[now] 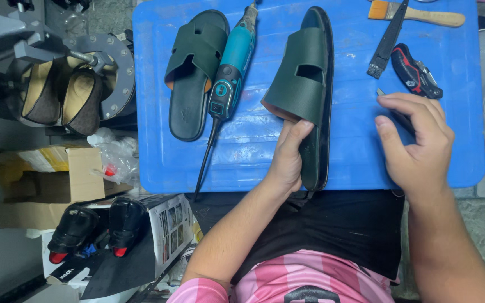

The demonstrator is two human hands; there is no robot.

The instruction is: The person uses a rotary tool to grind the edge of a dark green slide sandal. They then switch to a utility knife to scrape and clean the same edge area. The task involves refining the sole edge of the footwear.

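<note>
left hand (287,163) pinches the near end of a dark green sandal (305,90), thumb on the strap's edge, fingers hidden under the sole — held on its side, long axis running away from the person toward the bench's far edge. right hand (416,143) rests curled on the blue bench (254,157) just right of it, fingers bent over a small dark tool (402,119) whose tip shows at the fingertips; whether it is truly gripped, cannot tell. left of the held sandal lie a teal rotary tool (231,73) and the second sandal (193,70), both lengthwise. farther right — a red-black cutter (416,72), a black brush (387,42), a wooden brush (416,14). bare bench between the hands.
</note>
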